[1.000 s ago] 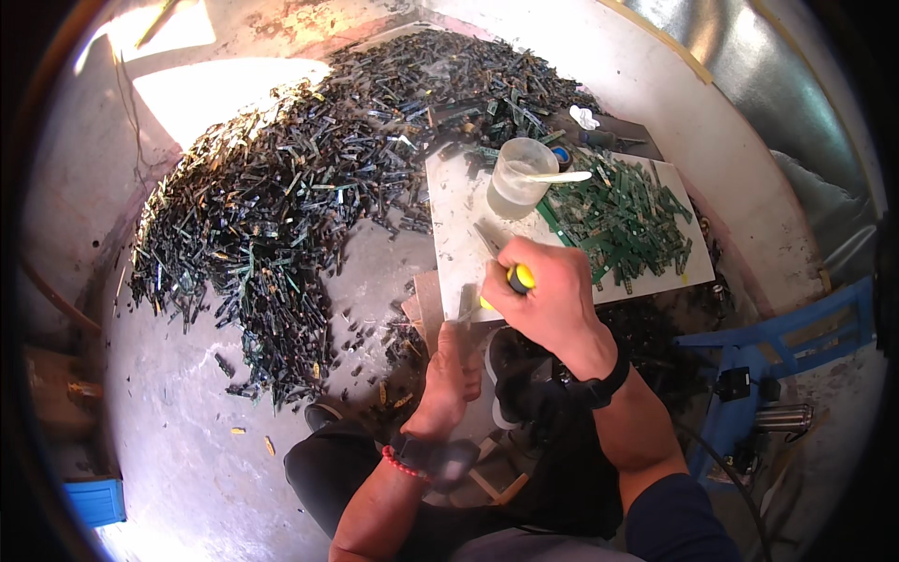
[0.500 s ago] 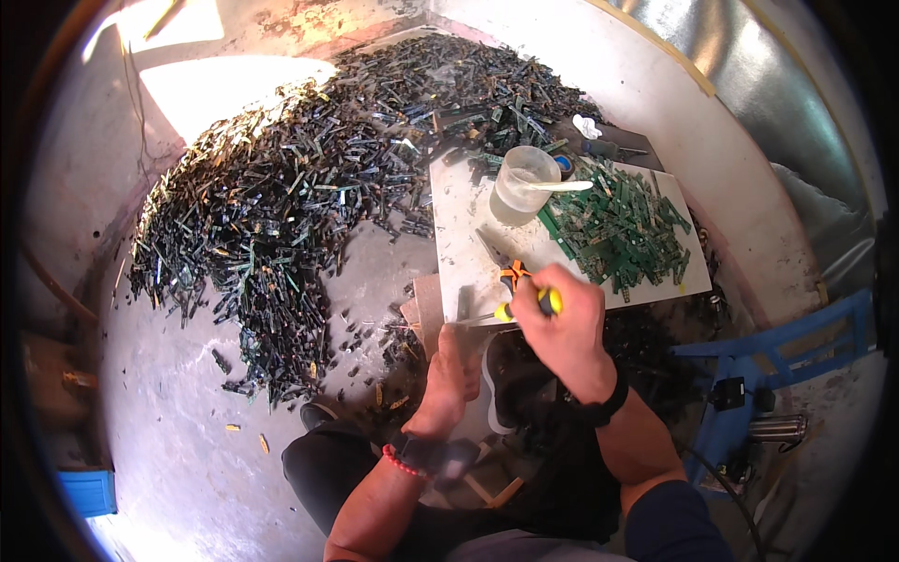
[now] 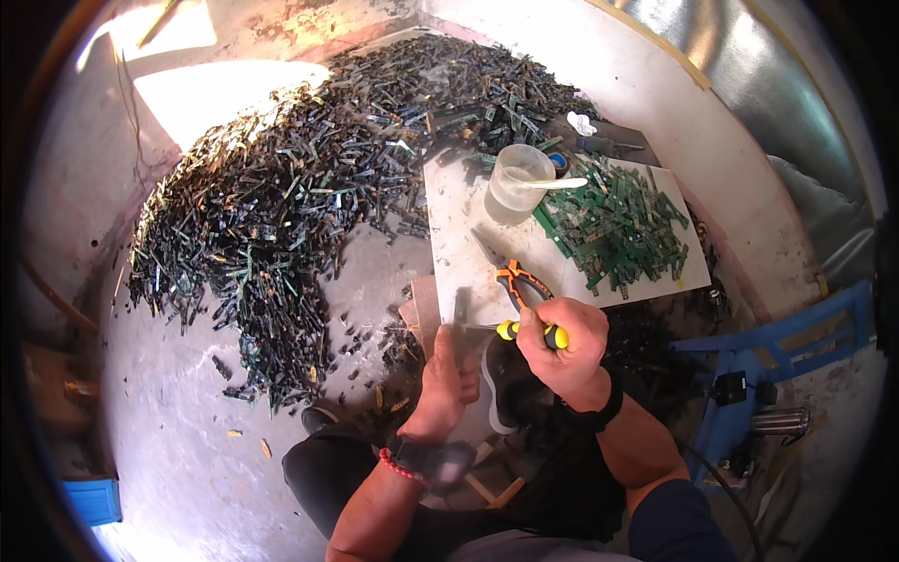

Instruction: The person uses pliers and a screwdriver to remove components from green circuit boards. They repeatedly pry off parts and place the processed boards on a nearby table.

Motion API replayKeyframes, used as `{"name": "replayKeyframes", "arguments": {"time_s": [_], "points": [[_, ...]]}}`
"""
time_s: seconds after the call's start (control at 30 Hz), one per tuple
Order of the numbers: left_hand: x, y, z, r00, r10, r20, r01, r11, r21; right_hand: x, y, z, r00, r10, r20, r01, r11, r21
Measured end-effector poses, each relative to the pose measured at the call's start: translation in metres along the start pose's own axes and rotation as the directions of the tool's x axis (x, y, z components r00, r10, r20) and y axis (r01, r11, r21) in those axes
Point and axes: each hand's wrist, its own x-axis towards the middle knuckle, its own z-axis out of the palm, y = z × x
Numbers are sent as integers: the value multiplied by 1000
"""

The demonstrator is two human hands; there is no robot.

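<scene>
My right hand (image 3: 573,354) is wrapped round a screwdriver (image 3: 508,330) with a yellow and black handle. Its thin shaft points left to my left hand (image 3: 446,382), whose fingers are closed on a narrow grey strip (image 3: 460,305) that stands up past the thumb. The screwdriver's tip meets the strip or lies close by it; which, I cannot tell. Just beyond my right hand, pliers (image 3: 511,274) with orange and black handles lie on a white board (image 3: 459,225). A heap of green circuit-board strips (image 3: 623,234) covers the board's right side.
A translucent plastic cup (image 3: 510,192) stands on the board with a pale handle (image 3: 562,184) across it. A large pile of dark strips (image 3: 281,206) spreads over the floor on the left. At right is a blue plastic chair (image 3: 730,365). Brown cardboard (image 3: 426,304) lies by the board.
My right hand has shifted slightly down and right with the screwdriver, uncovering more of the pliers' handles. My left hand stays nearly in place, and more of the strip shows above it.
</scene>
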Motion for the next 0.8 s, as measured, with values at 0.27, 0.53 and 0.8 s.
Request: {"name": "replayKeyframes", "arguments": {"time_s": [0.27,0.53,0.8], "points": [[2,1,-1,1000,-26,0,26,1000,-17,5,-11,5,998,-16,55,16,1000,-12],[5,-1,-3,999,-36,6,36,999,-5,44,-7,17,970,137,203,-108,983,-146],[10,-10,-9,999,37,5,-37,996,85,60,20,29,923,308,229,-282,949,-139]]}}
